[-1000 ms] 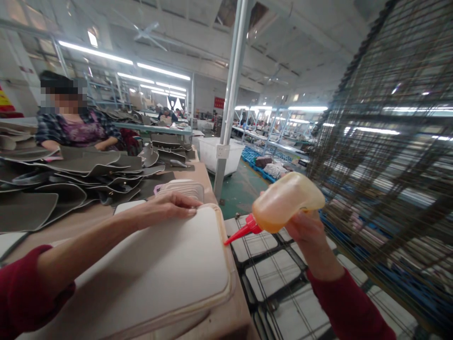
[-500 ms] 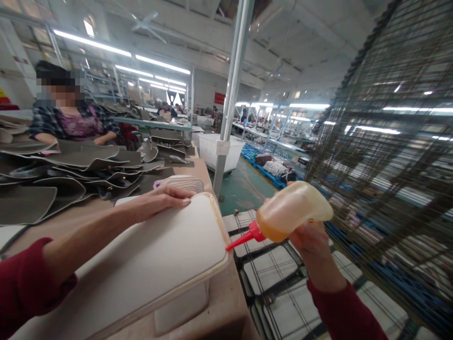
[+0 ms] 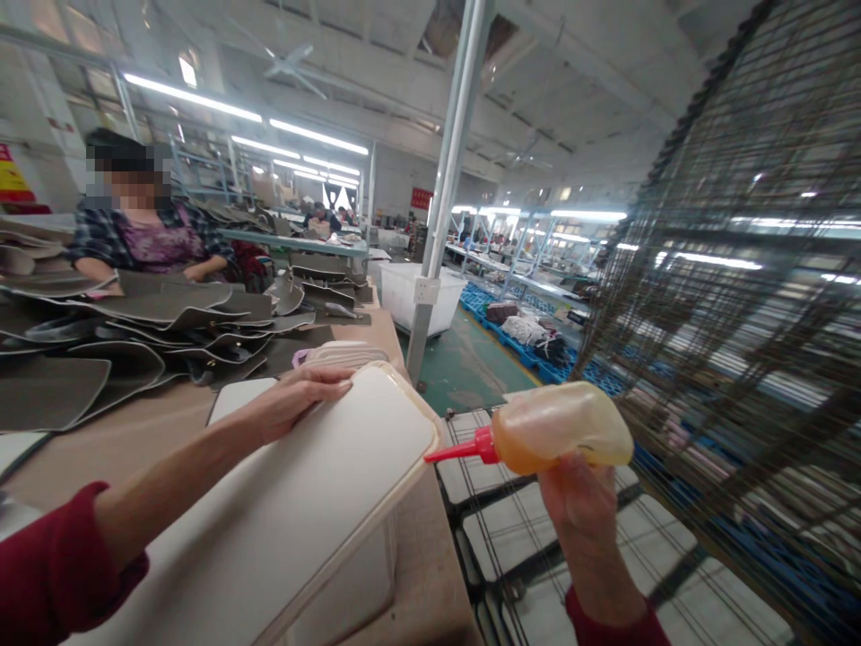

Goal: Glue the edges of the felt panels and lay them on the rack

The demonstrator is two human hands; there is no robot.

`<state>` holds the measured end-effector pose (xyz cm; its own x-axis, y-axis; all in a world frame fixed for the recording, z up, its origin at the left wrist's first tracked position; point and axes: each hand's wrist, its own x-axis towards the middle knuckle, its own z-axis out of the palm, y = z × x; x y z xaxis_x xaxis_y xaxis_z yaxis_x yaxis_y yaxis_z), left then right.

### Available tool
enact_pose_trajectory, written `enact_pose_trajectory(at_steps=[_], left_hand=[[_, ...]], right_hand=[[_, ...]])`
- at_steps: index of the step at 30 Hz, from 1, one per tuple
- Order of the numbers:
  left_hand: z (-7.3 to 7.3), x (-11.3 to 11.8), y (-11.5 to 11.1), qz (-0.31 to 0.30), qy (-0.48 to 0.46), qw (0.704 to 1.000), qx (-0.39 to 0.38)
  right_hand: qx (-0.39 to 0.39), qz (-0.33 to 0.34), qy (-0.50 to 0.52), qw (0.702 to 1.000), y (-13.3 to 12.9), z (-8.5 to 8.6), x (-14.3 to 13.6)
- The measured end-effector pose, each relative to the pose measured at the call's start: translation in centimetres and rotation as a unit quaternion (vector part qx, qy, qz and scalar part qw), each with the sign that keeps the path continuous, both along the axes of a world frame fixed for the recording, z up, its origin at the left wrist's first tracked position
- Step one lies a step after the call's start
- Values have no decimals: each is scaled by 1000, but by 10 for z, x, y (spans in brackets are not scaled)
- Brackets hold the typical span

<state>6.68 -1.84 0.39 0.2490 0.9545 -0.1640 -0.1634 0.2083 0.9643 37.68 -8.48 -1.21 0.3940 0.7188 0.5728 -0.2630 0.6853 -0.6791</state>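
Observation:
A large white panel (image 3: 289,502) with rounded corners and a pale rim lies tilted across the lower left. My left hand (image 3: 300,399) grips its far edge, thumb on top near the upper corner. In my right hand (image 3: 578,493) is a squeeze bottle (image 3: 565,426) of amber liquid, held sideways. Its red nozzle (image 3: 464,449) points left, with the tip at the panel's right corner. A wet-looking shine runs along part of the rim. Beneath the panel sits another white piece (image 3: 346,592) on the brown table (image 3: 427,574).
Grey-brown sheets (image 3: 154,332) are piled on the left, where a person in a checked shirt (image 3: 152,238) sits. A metal post (image 3: 440,197) stands ahead, beside a white bin (image 3: 421,296). To the right are a wire rack (image 3: 726,233) and white panels on wire racking (image 3: 511,529).
The bottle has turned more level and shifted slightly down with my right hand. The nozzle tip has moved slightly up around the corner. My left hand and the panel have turned slightly.

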Motion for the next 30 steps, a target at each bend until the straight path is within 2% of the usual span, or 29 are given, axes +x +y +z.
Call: enact_pose_trajectory(at_steps=[5,8,19,30], left_hand=[[-4,4,-2,36,-12,999,21],[-5,6,-3,65,-25,997,29],[-7,14,-4,116,-47,992,-14],[-2,22,-6,135,-52,989,-33]], right_hand=[[44,-48,57,996,13,2,2],[56,-52,79,994,18,3,2],[30,-39,91,995,24,-3,1],[-14,-15,75,997,35,-6,1]])
